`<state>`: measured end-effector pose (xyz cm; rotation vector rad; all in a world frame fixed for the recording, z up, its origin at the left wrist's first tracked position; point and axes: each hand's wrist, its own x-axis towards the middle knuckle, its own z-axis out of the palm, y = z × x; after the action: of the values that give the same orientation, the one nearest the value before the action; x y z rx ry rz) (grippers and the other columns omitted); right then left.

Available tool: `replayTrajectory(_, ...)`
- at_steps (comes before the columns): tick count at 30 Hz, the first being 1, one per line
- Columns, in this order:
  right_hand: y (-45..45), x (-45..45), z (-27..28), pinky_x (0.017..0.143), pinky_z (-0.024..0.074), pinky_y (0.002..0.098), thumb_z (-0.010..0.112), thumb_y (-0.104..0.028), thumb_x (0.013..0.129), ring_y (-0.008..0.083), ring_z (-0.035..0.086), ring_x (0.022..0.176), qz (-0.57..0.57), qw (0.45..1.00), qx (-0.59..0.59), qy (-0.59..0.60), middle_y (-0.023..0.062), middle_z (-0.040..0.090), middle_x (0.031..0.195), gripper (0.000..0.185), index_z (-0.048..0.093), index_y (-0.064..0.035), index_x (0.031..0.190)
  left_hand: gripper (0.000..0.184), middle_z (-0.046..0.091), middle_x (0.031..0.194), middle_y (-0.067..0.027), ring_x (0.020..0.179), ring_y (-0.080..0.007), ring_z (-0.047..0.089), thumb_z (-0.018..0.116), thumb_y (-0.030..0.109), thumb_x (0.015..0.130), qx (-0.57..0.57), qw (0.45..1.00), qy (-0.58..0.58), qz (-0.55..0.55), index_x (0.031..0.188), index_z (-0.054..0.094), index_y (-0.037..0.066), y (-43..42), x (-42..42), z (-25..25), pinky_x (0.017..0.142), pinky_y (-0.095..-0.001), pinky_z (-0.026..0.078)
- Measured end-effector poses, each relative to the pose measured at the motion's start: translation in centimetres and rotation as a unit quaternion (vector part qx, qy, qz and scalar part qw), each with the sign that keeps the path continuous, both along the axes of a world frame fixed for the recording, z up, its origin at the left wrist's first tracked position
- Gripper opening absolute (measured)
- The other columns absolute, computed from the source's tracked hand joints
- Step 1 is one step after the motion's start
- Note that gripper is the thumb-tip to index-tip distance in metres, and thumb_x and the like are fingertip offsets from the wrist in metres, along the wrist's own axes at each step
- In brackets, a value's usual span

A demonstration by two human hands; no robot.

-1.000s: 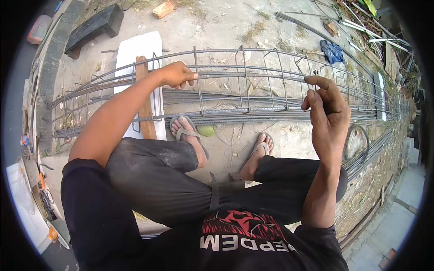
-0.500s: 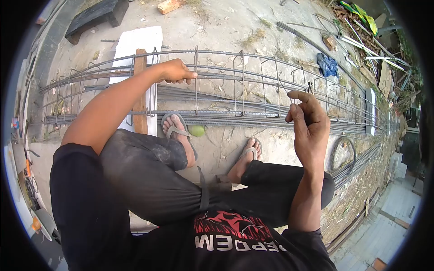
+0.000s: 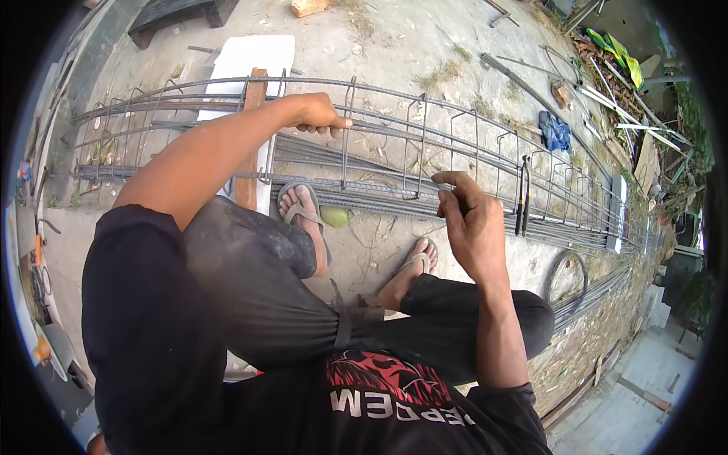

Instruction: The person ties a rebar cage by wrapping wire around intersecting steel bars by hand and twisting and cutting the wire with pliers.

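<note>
A long rebar cage (image 3: 455,136), made of ribbed bars with square stirrups, lies across the ground in front of me. My left hand (image 3: 322,114) is closed around its upper bar, the thumb side beside a stirrup (image 3: 349,140). My right hand (image 3: 474,220) is raised at the near side of the cage, thumb and index finger brought together in a pinch. Whatever is between those fingertips is too fine to make out. A pair of pincers (image 3: 523,197) with dark and orange handles hangs on the cage, right of my right hand.
A wooden block (image 3: 254,95) and white board (image 3: 254,53) support the cage's left part. Loose rebars (image 3: 364,163) lie beneath it. A green round object (image 3: 334,217) sits by my foot. A blue plastic bag (image 3: 555,130), a wire coil (image 3: 569,277) and scrap lie rightward.
My right hand has moved left and down toward the near bars, uncovering the pincers. My left hand keeps its hold on the upper bar while the view shifts slightly.
</note>
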<state>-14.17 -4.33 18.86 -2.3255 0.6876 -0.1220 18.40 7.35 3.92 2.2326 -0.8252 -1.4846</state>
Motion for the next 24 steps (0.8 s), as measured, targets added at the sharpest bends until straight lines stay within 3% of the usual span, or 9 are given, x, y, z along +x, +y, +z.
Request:
replayTrajectory(2,0.5,0.5,-0.6,0.066,0.0519,0.0484,0.063,-0.014,0.098,0.0408,0.068,0.068,0.024,0.999,-0.022,0.030,0.0204,0.067,0.069,0.019,0.072,-0.0106,0.114,0.052,0.051,0.067,-0.0028,0.053,-0.0138,0.037,0.071,0.052,0.097,0.003,1.000,0.005,0.003,0.094,0.079,0.001,-0.1,0.0,0.0,0.047,-0.0334,0.028)
replayTrajectory(6,1.1,0.5,-0.7,0.072,0.0551,0.0522,0.062,-0.016,0.098,0.0427,0.071,0.078,0.093,0.991,-0.050,0.079,0.0218,0.070,0.076,0.019,0.072,-0.0124,0.114,0.053,0.049,0.066,-0.0014,0.054,-0.0135,0.036,0.071,0.053,0.097,0.012,1.000,0.001,0.008,0.096,0.079,0.001,-0.1,-0.1,0.0,0.048,-0.0327,0.027)
replayTrajectory(9,1.2,0.0,-1.2,0.073,0.0554,0.0529,0.062,-0.015,0.098,0.0432,0.070,0.078,0.119,0.985,-0.063,0.104,0.0218,0.071,0.078,0.019,0.070,-0.0121,0.114,0.053,0.048,0.066,-0.0009,0.054,-0.0133,0.036,0.070,0.053,0.098,0.008,1.000,-0.002,-0.002,0.097,0.079,0.001,-0.1,-0.2,0.2,0.049,-0.0325,0.026)
replayTrajectory(11,1.3,-0.4,-1.7,0.067,0.0519,0.0487,0.063,-0.011,0.096,0.0398,0.068,0.069,0.121,0.987,-0.078,0.075,0.0199,0.066,0.070,0.018,0.072,-0.0093,0.112,0.052,0.048,0.066,-0.0007,0.054,-0.0131,0.036,0.070,0.053,0.098,0.009,1.000,-0.003,-0.004,0.097,0.079,0.002,-0.1,-0.2,0.3,0.048,-0.0325,0.026)
replayTrajectory(16,1.2,-0.7,-2.9,0.072,0.0559,0.0539,0.058,-0.014,0.098,0.0419,0.072,0.078,0.141,0.981,-0.094,0.096,0.0220,0.072,0.079,0.020,0.069,-0.0098,0.115,0.047,0.053,0.066,0.0011,0.056,-0.0110,0.042,0.071,0.049,0.098,0.013,1.000,-0.008,0.001,0.092,0.078,0.003,0.1,-0.6,1.7,0.049,-0.0295,0.033)
replayTrajectory(24,0.8,-1.5,-2.6,0.070,0.0582,0.0512,0.061,-0.010,0.088,0.0412,0.074,0.082,0.156,0.982,-0.069,0.081,0.0216,0.074,0.085,0.029,0.067,-0.0061,0.116,0.045,0.056,0.060,-0.0005,0.050,-0.0094,0.047,0.071,0.046,0.099,0.000,1.000,0.005,0.027,0.084,0.075,0.004,0.5,1.0,-1.1,0.047,-0.0271,0.034)
